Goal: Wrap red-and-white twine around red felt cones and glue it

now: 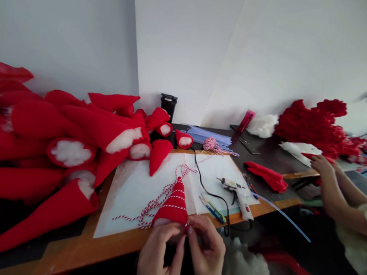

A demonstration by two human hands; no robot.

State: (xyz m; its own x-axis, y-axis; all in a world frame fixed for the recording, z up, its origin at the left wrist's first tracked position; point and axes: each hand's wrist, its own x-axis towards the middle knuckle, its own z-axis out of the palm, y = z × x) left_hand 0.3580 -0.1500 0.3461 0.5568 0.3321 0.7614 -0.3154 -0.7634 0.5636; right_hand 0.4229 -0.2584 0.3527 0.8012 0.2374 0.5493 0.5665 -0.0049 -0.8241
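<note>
A small red felt cone hat [174, 205], wound with red-and-white twisted cord, lies at the table's front edge with its tip pointing away from me. My left hand [160, 253] pinches the hat's near rim. Beside it, my right hand [205, 250] has thumb and finger closed on the rim's right corner, where the cord appears to end; my fingertips hide that spot. Loose striped cord [155, 205] curls to the left of the hat on white paper [116, 208]. From the tip, more cord runs back to a ball of cord [211, 144].
Stuffed red cones [75, 124] are heaped on the left. To the right lie a glue gun [239, 196] with a black cable, snips [211, 208] and a red cloth piece [266, 175]. Clear glue sticks [206, 136] sit behind. Another person's hands [324, 167] work at far right.
</note>
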